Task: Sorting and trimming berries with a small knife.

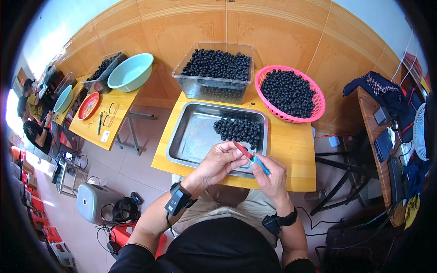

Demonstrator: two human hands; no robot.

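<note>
Both of my hands meet over the near edge of a steel tray (182, 136) on the yellow table. My right hand (271, 177) is closed round the blue handle of a small knife (261, 165). The fingers of my left hand (221, 162) pinch its red, blade-shaped part; whether that is the blade or a cover I cannot tell. Just beyond the knife, a pile of dark blueberries (239, 132) lies in the tray's right half. Behind the tray stands a clear plastic bin (214, 93) full of blueberries. A pink basket (318, 102), also full of them, sits to its right.
At left, another yellow table (109, 129) holds a mint basin (132, 75), a red plate (88, 105), glasses and a clear bin of berries. Other people (36, 123) work farther left. A grey box (93, 202) and cables are on the floor. A cluttered wooden table (371, 132) stands right.
</note>
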